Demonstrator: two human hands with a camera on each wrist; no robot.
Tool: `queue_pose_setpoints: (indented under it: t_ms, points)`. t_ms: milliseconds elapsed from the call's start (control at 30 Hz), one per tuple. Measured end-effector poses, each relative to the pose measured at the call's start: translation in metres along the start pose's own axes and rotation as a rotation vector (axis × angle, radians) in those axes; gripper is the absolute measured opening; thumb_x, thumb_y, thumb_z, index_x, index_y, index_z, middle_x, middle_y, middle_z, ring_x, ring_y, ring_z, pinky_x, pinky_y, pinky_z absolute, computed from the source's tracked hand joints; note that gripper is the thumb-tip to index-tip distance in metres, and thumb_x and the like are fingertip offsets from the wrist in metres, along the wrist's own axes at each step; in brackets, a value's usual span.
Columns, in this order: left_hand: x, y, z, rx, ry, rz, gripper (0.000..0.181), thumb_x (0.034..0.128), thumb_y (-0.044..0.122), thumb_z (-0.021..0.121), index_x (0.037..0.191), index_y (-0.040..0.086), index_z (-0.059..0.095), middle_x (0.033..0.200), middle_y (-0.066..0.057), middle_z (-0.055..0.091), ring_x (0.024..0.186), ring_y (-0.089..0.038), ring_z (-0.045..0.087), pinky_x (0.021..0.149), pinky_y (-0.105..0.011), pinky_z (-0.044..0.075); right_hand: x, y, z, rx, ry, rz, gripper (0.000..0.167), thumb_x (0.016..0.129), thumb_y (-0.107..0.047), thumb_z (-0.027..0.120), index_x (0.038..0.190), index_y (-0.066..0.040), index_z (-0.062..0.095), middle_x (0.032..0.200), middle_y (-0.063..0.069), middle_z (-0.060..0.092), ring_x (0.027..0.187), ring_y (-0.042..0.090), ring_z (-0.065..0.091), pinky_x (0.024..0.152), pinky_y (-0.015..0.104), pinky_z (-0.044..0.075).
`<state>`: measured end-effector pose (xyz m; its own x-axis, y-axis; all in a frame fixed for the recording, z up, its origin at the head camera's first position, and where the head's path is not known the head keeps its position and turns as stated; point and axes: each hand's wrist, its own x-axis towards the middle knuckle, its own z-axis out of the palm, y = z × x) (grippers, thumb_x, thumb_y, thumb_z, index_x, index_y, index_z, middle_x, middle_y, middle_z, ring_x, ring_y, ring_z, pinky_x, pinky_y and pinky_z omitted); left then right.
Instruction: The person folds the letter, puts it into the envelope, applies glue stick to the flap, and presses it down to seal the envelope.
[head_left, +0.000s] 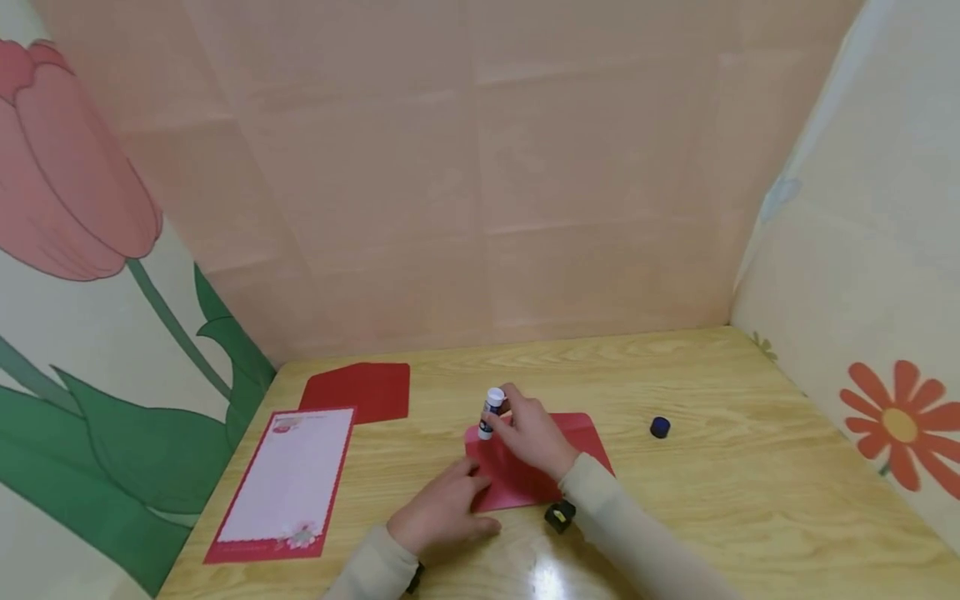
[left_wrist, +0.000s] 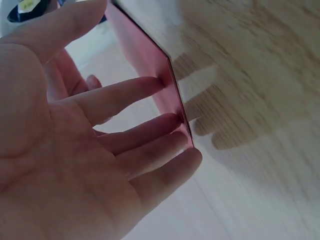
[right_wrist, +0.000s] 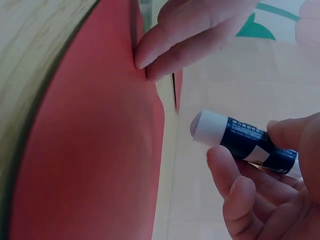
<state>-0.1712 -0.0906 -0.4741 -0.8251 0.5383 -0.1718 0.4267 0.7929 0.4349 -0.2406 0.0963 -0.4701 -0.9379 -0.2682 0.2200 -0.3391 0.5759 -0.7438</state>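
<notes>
A glue stick (right_wrist: pixel 257 145), dark blue with white ends and no cap on, is held between the thumb and fingers of my right hand (head_left: pixel 534 433). In the right wrist view its tip hangs a little away from the red envelope (right_wrist: pixel 100 140). My left hand (head_left: pixel 442 510) touches that envelope at its left edge, thumb spread apart. The left wrist view shows its nearly straight fingers (left_wrist: pixel 120 100) resting on the red paper (left_wrist: pixel 145 55). My right forearm hides part of the envelope in the head view.
A dark blue cap (head_left: pixel 660 427) stands on the wooden table (head_left: pixel 720 500) to the right. At the left lie a white sheet with a red border (head_left: pixel 288 483) and, partly under it, another red envelope (head_left: pixel 367 390). Papered walls (head_left: pixel 480 167) enclose the back and sides.
</notes>
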Motion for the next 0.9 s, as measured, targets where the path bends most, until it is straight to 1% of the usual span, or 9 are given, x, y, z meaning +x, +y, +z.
queue_pose_setpoints:
  t_ms: [100,267,400,500,667,767,900]
  points:
    - [-0.001,0.001,0.000,0.005,-0.010,-0.010,0.067,0.0863,0.047,0.076,0.139,0.009,0.059,0.152,-0.013,0.044,0.138,-0.029,0.044,0.111,-0.046,0.040,0.001,-0.001,0.003,-0.026,-0.036,-0.001,0.030,0.097,-0.027,0.068,0.120,-0.015,0.053,0.105,0.000,0.069,0.073,0.011,0.060,0.065,0.025,0.053]
    - [0.000,0.002,0.000,0.053,-0.009,-0.002,0.065,0.0867,0.046,0.075,0.138,0.010,0.060,0.149,-0.012,0.047,0.135,-0.027,0.048,0.109,-0.042,0.043,0.000,-0.001,0.008,-0.068,-0.067,-0.024,0.031,0.097,-0.030,0.068,0.119,-0.014,0.053,0.092,-0.002,0.067,0.063,0.010,0.056,0.057,0.024,0.050]
    - [0.000,0.002,0.000,0.093,0.013,0.028,0.060,0.0870,0.042,0.076,0.135,0.008,0.062,0.142,-0.010,0.051,0.127,-0.021,0.053,0.106,-0.038,0.045,0.001,-0.002,0.014,-0.097,-0.087,-0.074,0.028,0.097,-0.029,0.068,0.116,-0.014,0.054,0.087,-0.003,0.066,0.060,0.008,0.055,0.058,0.024,0.050]
    - [0.000,0.004,0.000,0.128,0.026,0.054,0.058,0.0868,0.039,0.076,0.133,0.007,0.063,0.138,-0.010,0.053,0.122,-0.019,0.054,0.103,-0.036,0.047,0.001,-0.001,0.017,-0.117,-0.101,-0.095,0.027,0.096,-0.029,0.068,0.114,-0.014,0.055,0.088,-0.003,0.068,0.063,0.006,0.057,0.060,0.024,0.050]
    - [0.000,0.005,0.004,0.171,0.034,0.075,0.059,0.0869,0.036,0.075,0.135,0.005,0.061,0.143,-0.013,0.050,0.127,-0.021,0.053,0.103,-0.035,0.047,0.000,0.000,0.022,-0.165,-0.112,-0.112,0.027,0.096,-0.030,0.069,0.113,-0.016,0.055,0.085,-0.006,0.067,0.063,0.004,0.057,0.062,0.023,0.050]
    - [0.000,0.005,0.005,0.182,0.041,0.078,0.058,0.0867,0.034,0.075,0.134,0.004,0.061,0.145,-0.015,0.048,0.129,-0.023,0.052,0.104,-0.035,0.047,0.000,0.000,0.024,-0.185,-0.118,-0.150,0.027,0.095,-0.029,0.070,0.113,-0.016,0.055,0.082,-0.007,0.066,0.061,0.004,0.056,0.061,0.023,0.050]
    - [0.000,0.006,0.005,0.193,0.053,0.081,0.057,0.0855,0.033,0.075,0.132,0.003,0.062,0.143,-0.015,0.051,0.127,-0.024,0.053,0.102,-0.035,0.047,0.001,-0.002,0.024,-0.231,-0.114,-0.212,0.026,0.095,-0.027,0.071,0.111,-0.016,0.054,0.079,-0.008,0.063,0.062,0.005,0.055,0.061,0.024,0.049]
